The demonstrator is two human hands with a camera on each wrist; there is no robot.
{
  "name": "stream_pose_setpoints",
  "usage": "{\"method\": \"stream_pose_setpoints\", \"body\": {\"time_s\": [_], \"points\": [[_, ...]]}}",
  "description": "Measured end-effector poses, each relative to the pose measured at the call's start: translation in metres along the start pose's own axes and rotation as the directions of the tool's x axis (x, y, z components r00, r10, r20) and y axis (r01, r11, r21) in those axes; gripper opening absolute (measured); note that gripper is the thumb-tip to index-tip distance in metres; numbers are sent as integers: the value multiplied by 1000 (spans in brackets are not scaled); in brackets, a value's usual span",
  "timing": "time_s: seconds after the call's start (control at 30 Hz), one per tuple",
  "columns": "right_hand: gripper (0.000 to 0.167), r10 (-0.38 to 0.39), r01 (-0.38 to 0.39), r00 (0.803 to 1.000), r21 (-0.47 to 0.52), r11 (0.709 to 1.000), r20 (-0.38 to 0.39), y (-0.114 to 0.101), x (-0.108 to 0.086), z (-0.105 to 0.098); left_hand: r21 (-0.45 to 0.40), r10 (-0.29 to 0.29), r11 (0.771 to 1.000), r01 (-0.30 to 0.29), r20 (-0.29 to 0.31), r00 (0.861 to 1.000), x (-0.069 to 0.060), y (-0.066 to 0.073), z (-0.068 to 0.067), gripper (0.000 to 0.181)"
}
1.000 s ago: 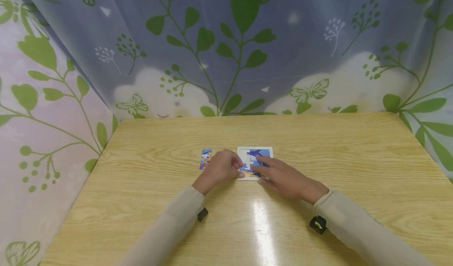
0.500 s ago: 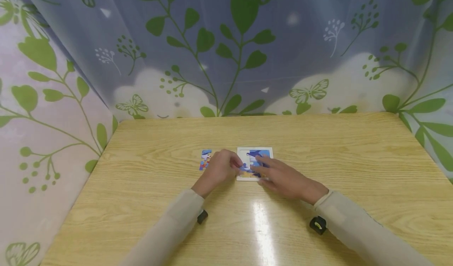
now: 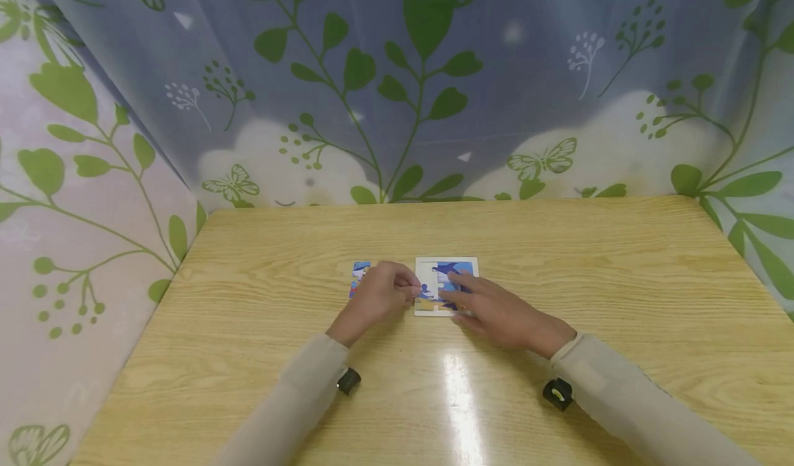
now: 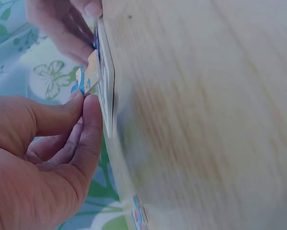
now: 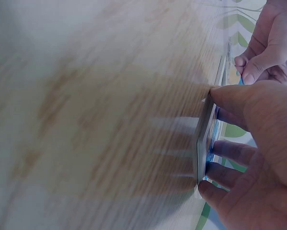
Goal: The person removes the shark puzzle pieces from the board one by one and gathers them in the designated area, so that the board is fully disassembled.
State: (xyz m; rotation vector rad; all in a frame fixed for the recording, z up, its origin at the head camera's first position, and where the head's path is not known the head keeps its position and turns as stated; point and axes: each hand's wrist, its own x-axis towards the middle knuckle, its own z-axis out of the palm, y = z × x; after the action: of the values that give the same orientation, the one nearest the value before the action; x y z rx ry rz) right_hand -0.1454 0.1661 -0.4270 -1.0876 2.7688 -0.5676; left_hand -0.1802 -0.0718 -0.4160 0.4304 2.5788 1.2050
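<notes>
Reaching up from the bottom of the frame in pale sleeves (image 3: 639, 400), with a black wrist device (image 3: 557, 393) at each cuff. Resting the right hand (image 3: 502, 311), fingers spread, on a white-rimmed puzzle board (image 3: 426, 271) just below and right of the frame's middle. Pinching a puzzle piece (image 4: 89, 74) between left-hand (image 3: 380, 295) thumb and finger, tilted, beside the board's left edge. Showing more pieces (image 3: 360, 271) left of centre, partly hidden behind that hand. All set on a wood-grain table (image 3: 248, 328), backed across the upper half by a leafy curtain (image 3: 347, 73).
</notes>
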Motion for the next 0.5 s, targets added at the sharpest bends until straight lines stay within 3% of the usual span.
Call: {"method": "stream_pose_setpoints", "body": {"time_s": [0.27,0.5], "points": [[43,-9,9,1000,5,1000,1,1,0,1,22,-24,999,25,-32,999,-10,-9,-17,2],[43,-19,19,1000,-2,1000,-8,2,-1,2,-15,-41,999,41,-45,998,-21,-23,-35,2]]}}
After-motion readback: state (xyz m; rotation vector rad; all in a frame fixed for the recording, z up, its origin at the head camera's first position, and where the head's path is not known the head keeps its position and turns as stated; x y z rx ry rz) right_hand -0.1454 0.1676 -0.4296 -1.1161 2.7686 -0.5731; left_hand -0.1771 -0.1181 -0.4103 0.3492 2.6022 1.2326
